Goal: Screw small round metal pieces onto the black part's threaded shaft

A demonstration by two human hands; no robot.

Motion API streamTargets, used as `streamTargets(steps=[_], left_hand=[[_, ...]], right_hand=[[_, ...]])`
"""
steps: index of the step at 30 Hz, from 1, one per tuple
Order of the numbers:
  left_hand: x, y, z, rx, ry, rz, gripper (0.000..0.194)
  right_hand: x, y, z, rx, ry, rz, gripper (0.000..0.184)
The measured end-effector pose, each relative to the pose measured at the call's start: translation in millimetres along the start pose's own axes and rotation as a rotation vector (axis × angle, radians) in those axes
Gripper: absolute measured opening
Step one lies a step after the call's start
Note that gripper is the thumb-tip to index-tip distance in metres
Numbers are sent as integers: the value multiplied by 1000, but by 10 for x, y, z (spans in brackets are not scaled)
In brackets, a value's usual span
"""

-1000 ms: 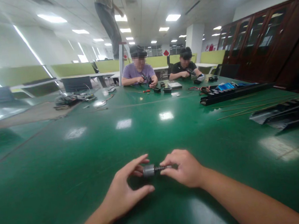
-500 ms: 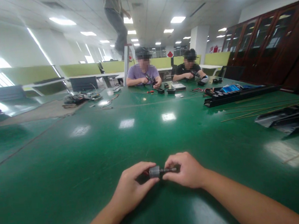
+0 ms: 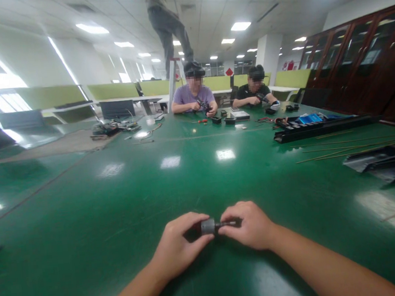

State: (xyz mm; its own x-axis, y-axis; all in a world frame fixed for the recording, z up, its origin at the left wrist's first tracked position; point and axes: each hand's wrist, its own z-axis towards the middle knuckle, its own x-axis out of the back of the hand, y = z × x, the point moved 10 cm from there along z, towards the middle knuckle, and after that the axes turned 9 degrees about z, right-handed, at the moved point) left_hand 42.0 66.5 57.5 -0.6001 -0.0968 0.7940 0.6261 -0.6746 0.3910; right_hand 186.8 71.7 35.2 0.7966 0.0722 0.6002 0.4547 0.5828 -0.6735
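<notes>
A small grey cylindrical motor (image 3: 207, 226) with a thin, threaded-looking shaft (image 3: 229, 223) lies sideways between my hands, low in the middle of the head view. My left hand (image 3: 181, 242) grips the cylinder, thumb at its near side and fingers at its far side. From the right, the thumb and fingertips of my right hand (image 3: 249, 226) pinch the shaft close to the motor body. The shaft's tip shows in the curl of that hand. Behind the cylinder, its other end is hidden in shadow by my left hand.
Both hands are over a glossy green table (image 3: 135, 195). Black metal channels (image 3: 388, 161) and thin rods (image 3: 339, 151) lie at the right. Two co-workers sit across with tools and small black boxes (image 3: 217, 120). Cables and parts (image 3: 112, 127) lie far left. Someone stands on a ladder (image 3: 173, 83) behind.
My right fingertips have closed in on the shaft. The view has turned slightly left, so the scene sits further right. The person on the ladder has shifted their legs.
</notes>
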Motion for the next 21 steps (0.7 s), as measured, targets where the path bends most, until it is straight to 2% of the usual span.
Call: streamTargets(steps=[9,21], left_hand=[[5,-19,-1,7,5,-6,26],[22,-90,-30,50,10,-31,22]], right_hand=[[2,58,-13,-75,-17,-8,13],[17,64,-19,-95,-21,27,12]])
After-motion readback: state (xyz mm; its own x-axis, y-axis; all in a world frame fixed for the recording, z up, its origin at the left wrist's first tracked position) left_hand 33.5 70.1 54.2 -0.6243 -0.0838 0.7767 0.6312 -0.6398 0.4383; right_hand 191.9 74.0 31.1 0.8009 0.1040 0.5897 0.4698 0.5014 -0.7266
